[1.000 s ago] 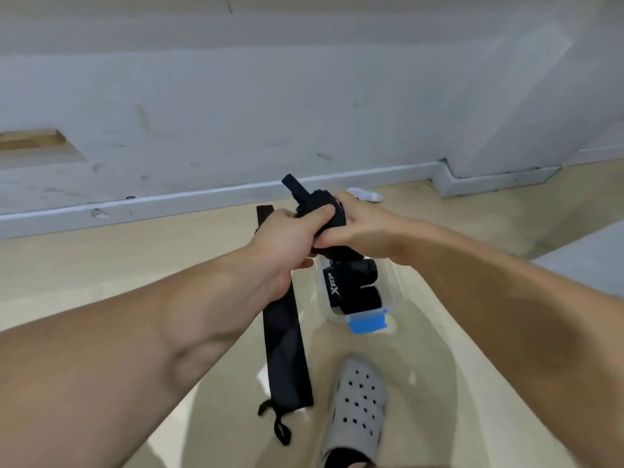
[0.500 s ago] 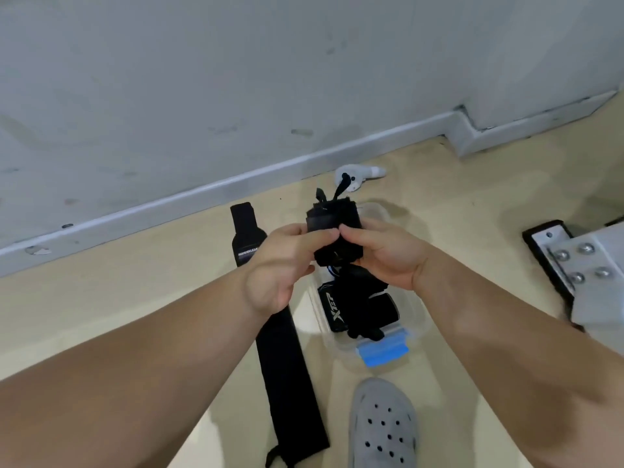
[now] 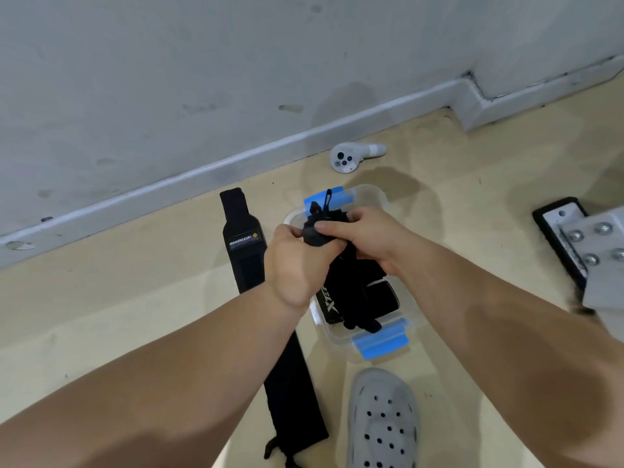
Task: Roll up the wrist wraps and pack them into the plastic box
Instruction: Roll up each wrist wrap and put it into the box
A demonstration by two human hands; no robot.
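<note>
My left hand (image 3: 297, 265) and my right hand (image 3: 368, 238) both grip a rolled black wrist wrap (image 3: 319, 228), held just above the clear plastic box (image 3: 368, 197) with blue latches. Its thumb loop sticks up from the roll. Inside the box lie rolled black wraps (image 3: 358, 298), one showing white lettering. A second black wrist wrap (image 3: 243, 244) lies flat and unrolled on the floor left of the box, running under my left forearm toward me.
A white hand controller (image 3: 347, 158) lies on the floor near the baseboard behind the box. A grey clog (image 3: 383, 420) is just in front of the box. A metal bracket with bolts (image 3: 587, 244) sits at the right edge.
Both hands have carried the rolled wrap down, closer to the box. The view has tilted down and shifted, so the box and controller now show more fully.
</note>
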